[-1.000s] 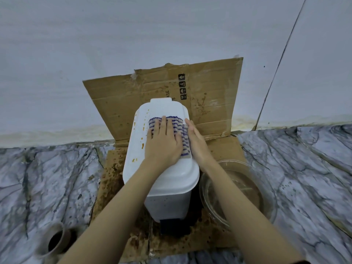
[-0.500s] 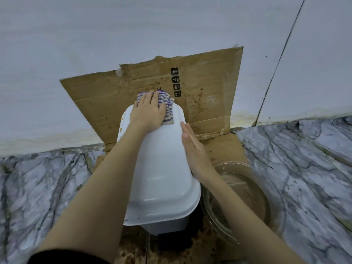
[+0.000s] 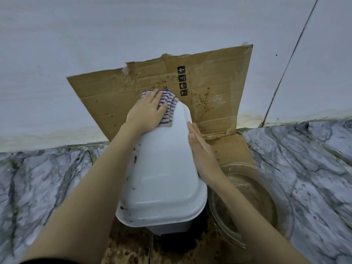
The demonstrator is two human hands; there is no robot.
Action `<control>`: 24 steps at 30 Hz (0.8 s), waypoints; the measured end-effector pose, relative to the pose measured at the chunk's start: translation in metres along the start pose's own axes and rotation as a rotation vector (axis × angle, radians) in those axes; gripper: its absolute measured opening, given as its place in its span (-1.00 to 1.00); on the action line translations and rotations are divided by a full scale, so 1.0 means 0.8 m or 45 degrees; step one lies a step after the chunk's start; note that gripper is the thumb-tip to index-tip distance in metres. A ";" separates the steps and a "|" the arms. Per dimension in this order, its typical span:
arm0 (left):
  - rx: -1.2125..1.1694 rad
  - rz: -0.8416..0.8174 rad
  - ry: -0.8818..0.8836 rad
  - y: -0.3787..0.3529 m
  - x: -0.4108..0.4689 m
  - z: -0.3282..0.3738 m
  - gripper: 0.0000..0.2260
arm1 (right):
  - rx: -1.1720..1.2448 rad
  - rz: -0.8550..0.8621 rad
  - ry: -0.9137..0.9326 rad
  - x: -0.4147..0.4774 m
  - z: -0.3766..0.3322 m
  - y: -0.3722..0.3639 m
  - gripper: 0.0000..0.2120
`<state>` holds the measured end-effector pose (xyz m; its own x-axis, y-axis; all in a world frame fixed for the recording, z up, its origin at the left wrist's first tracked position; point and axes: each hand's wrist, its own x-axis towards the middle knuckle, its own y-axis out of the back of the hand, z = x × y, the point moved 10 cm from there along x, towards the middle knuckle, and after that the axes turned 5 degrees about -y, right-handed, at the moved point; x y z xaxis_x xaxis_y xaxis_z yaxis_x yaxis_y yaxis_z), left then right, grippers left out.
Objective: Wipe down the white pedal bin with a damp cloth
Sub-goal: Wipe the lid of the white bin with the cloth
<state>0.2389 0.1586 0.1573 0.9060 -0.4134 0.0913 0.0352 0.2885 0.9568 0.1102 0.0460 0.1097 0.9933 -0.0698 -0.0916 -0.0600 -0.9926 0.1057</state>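
Observation:
The white pedal bin [image 3: 162, 178] stands upright on stained cardboard, its lid shut and seen from above, with brown specks along its left and front rim. A blue-and-white striped cloth [image 3: 168, 109] lies over the far edge of the lid. My left hand [image 3: 147, 111] presses flat on the cloth at that far end. My right hand [image 3: 202, 151] rests flat against the lid's right side, fingers straight and together, holding nothing. The black pedal shows below the bin's front.
A clear glass bowl [image 3: 266, 197] of murky water sits right of the bin, under my right forearm. A stained cardboard sheet [image 3: 215, 92] leans on the white wall behind and runs under the bin. Marble-patterned floor [image 3: 304, 168] lies on both sides.
My left hand has pushed the cloth from the middle of the lid to its far edge. My right hand stayed on the lid's right side. The view has come closer.

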 end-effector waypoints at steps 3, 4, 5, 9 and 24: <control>-0.020 0.040 0.110 0.006 -0.002 -0.022 -0.50 | 0.004 0.004 -0.006 0.000 0.000 0.001 -0.58; -0.048 0.055 0.140 0.007 -0.005 -0.027 -0.49 | 0.009 0.004 -0.010 0.000 0.001 0.001 -0.58; -0.086 0.078 0.174 0.008 -0.008 -0.033 -0.48 | 0.013 0.003 -0.012 0.000 0.002 0.001 -0.58; -0.289 0.184 0.314 0.014 -0.034 -0.053 -0.44 | 0.007 0.003 0.000 0.000 0.001 0.001 -0.58; -0.602 0.339 0.088 0.008 -0.205 -0.006 -0.36 | 0.013 0.013 0.016 0.000 0.001 0.003 -0.58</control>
<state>0.0927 0.2319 0.1470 0.9346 -0.2197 0.2798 -0.0278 0.7391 0.6731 0.1102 0.0437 0.1092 0.9939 -0.0785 -0.0779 -0.0709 -0.9928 0.0963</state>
